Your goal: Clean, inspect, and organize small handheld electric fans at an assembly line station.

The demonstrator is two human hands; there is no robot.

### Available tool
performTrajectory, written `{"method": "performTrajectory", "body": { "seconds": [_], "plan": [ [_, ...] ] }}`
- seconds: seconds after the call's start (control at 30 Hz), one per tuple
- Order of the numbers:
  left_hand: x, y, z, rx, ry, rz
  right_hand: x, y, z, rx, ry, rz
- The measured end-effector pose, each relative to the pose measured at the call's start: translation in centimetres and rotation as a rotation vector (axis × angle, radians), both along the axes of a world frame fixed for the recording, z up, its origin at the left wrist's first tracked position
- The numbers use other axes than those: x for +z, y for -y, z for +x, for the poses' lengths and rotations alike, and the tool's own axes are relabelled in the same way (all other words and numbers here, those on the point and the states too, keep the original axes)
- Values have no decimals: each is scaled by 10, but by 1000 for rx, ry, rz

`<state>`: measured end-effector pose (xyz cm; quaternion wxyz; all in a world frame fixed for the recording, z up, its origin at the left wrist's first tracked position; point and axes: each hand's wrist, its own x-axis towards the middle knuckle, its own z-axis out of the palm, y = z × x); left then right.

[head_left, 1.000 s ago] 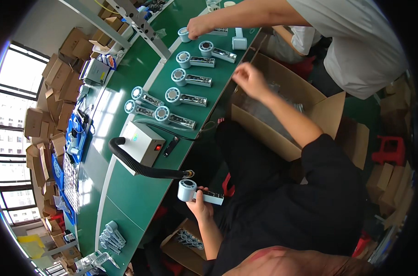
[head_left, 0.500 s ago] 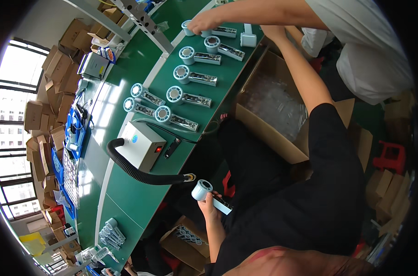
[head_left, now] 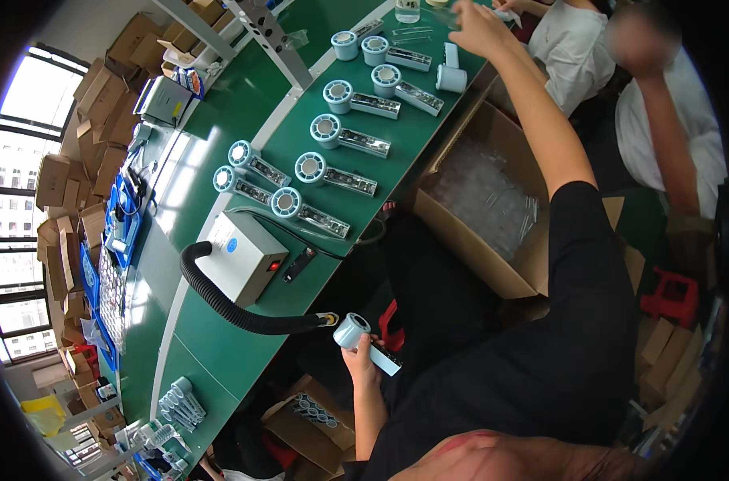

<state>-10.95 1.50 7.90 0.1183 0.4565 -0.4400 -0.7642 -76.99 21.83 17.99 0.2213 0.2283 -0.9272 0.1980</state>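
Observation:
My left hand (head_left: 364, 362) is closed round the handle of a light-blue handheld fan (head_left: 352, 330), its round head up and the dark inside of its handle showing. Just beside the fan's head is the metal end of a black ribbed hose (head_left: 244, 318). My right arm stretches away to the far end of the green bench, where my right hand (head_left: 481, 34) is raised past the bench edge; its fingers are smeared by motion. Below that hand, a fan (head_left: 451, 78) lies face down. Several more fans (head_left: 324, 128) rest on the bench with their handles uncovered.
A white box-shaped machine (head_left: 244, 260) with a red switch carries the hose. Beside my legs is a carton (head_left: 481, 244) of clear plastic pieces; another carton (head_left: 300, 433) holds round fan parts. Co-workers in white (head_left: 577, 56) sit at the far right. A red stool (head_left: 669, 297) stands behind.
A co-worker's arm that reached over the far fans has drawn back. My right hand has risen toward the far end of the bench. My left hand still holds the fan.

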Motion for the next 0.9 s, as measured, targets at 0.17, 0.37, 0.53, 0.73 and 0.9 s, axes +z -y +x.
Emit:
{"method": "performTrajectory", "body": {
  "seconds": [0.17, 0.37, 0.53, 0.73, 0.9],
  "plan": [
    [-3, -4, -1, -1, 15, -1, -24, 42, -60, 267, 55, 64],
    [-3, -5, -1, 0, -1, -6, -40, 49, -74, 139, 190, 341],
    [-6, 1, 2, -98, 49, 33, -6, -25, -19, 238, -103, 22],
    [-20, 2, -18, -202, -65, 40, 56, -154, 283, 87, -453, -406],
    [-38, 0, -24, -255, -75, 34, -49, -342, 425, -505, -536, -558]
  ]
}}
